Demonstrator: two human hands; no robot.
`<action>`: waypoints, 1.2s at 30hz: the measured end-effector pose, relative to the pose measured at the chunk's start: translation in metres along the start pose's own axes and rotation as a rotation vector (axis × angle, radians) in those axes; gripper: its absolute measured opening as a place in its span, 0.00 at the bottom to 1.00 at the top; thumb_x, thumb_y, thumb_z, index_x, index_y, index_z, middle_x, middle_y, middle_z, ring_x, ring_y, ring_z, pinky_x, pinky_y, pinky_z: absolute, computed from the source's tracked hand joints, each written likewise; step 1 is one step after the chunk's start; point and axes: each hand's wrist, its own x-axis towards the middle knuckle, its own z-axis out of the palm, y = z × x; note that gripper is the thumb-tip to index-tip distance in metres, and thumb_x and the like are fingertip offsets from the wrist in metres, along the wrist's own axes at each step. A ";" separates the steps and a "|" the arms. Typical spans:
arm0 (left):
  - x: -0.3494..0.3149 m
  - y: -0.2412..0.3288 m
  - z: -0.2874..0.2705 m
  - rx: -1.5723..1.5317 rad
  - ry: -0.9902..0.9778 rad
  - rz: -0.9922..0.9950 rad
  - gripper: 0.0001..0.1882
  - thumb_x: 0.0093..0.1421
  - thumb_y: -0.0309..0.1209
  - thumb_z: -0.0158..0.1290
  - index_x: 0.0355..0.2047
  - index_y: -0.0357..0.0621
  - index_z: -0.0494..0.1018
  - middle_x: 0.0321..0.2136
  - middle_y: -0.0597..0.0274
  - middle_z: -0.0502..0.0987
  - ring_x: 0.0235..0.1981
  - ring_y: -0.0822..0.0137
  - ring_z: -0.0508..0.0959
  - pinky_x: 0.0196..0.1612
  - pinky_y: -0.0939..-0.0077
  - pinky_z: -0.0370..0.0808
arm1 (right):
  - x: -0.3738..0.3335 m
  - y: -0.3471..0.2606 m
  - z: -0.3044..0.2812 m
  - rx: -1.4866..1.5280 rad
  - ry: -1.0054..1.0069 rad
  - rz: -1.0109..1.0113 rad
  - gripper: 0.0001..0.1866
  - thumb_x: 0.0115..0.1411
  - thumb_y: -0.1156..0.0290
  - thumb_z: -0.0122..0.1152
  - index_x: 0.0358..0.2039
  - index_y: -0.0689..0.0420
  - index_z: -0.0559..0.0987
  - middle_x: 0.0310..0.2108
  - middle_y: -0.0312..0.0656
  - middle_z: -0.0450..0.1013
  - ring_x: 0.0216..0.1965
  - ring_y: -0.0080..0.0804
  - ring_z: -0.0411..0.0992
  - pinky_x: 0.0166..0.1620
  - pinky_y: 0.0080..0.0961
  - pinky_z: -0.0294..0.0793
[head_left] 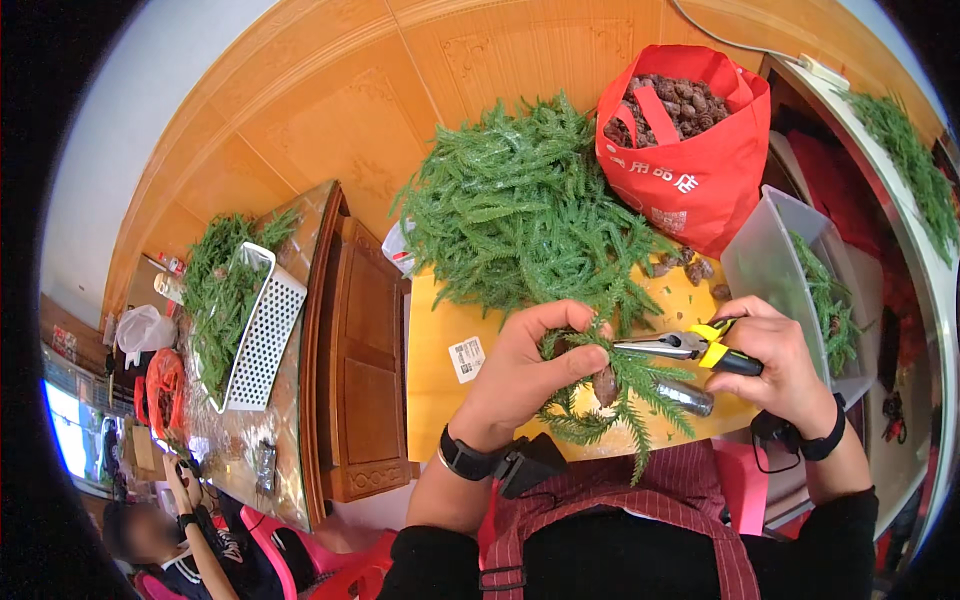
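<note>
My left hand (540, 365) pinches a green artificial pine sprig (635, 395), its thumb and fingers closed round the stem. A brown pine cone (605, 387) sits among the needles just below the thumb. My right hand (775, 350) is closed round the yellow and black handles of pliers (672, 345). The long metal jaws point left and reach the sprig beside my left fingertips; what lies between them is too small to make out. Under the pliers, a dark, shiny cylinder (688, 398) lies on the yellow tabletop (432, 400).
Beyond my hands lies a large heap of green sprigs (510, 210). A red bag (690, 190) of pine cones stands at the back right, beside a translucent bin (775, 265) with sprigs. On the left, a white perforated basket (265, 345) stands on another table; a person (185, 540) sits there.
</note>
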 end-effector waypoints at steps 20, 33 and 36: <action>0.005 -0.005 0.007 0.955 0.296 0.655 0.12 0.43 0.19 0.60 0.28 0.34 0.69 0.28 0.57 0.73 0.29 0.66 0.73 0.32 0.78 0.70 | 0.013 -0.034 -0.028 -0.111 -0.170 0.310 0.19 0.43 0.60 0.67 0.18 0.62 0.69 0.17 0.45 0.63 0.25 0.44 0.65 0.28 0.32 0.65; 0.005 -0.012 -0.008 0.139 0.135 0.102 0.10 0.51 0.22 0.56 0.33 0.38 0.69 0.34 0.62 0.73 0.29 0.73 0.73 0.32 0.79 0.73 | -0.001 -0.004 -0.006 0.172 -0.111 0.246 0.21 0.43 0.55 0.67 0.22 0.63 0.73 0.19 0.44 0.66 0.37 0.45 0.68 0.37 0.34 0.67; 0.004 -0.007 -0.007 -0.009 0.081 0.015 0.10 0.51 0.23 0.57 0.33 0.39 0.69 0.33 0.64 0.73 0.29 0.76 0.73 0.33 0.82 0.72 | 0.001 0.000 -0.002 0.195 -0.136 0.246 0.22 0.43 0.55 0.67 0.22 0.63 0.73 0.19 0.43 0.67 0.38 0.45 0.69 0.38 0.34 0.67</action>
